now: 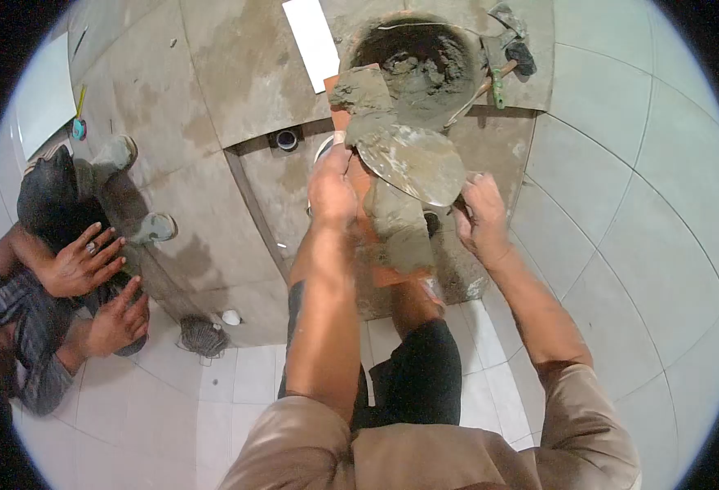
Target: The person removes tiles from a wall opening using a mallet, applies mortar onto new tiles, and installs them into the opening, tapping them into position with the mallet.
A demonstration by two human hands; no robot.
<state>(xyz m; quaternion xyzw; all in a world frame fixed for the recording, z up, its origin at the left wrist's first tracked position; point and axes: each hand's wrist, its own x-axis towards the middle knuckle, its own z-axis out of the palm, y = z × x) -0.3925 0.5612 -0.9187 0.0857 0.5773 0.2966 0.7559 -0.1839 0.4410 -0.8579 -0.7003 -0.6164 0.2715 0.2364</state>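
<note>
Left grip (333,188) on edge of tile (361,182)

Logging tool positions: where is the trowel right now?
Upper middle of the head view, slightly right: the trowel is in the right hand, its blade over the mortar-coated orange slab.

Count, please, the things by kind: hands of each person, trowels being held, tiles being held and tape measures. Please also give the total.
Wearer's hands: 2 (left hand, right hand)
Other person's hands: 2
Held trowel: 1
Held orange tile: 1
Tape measure: 1
Total: 7
</note>
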